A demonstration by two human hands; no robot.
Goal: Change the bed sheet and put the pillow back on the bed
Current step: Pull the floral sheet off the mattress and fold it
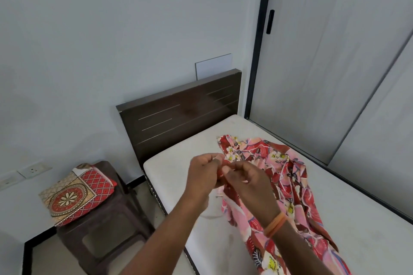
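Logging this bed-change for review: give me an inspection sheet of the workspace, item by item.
Surface: white mattress bare, with faint stains; no sheet spread over it yet.
Job's things: red floral bed sheet bunched on the mattress, one edge lifted; patterned pillow lying on a brown plastic stool beside the bed.
Clutter: nothing seen.
Grippers: left hand and right hand both pinch the sheet's edge above the mattress; orange band on the right wrist.
Cables: nothing seen; wall sockets hold no plugs.
Surroundings: dark wooden headboard, a pale panel behind it, grey wall, sliding wardrobe doors along the bed's far side.
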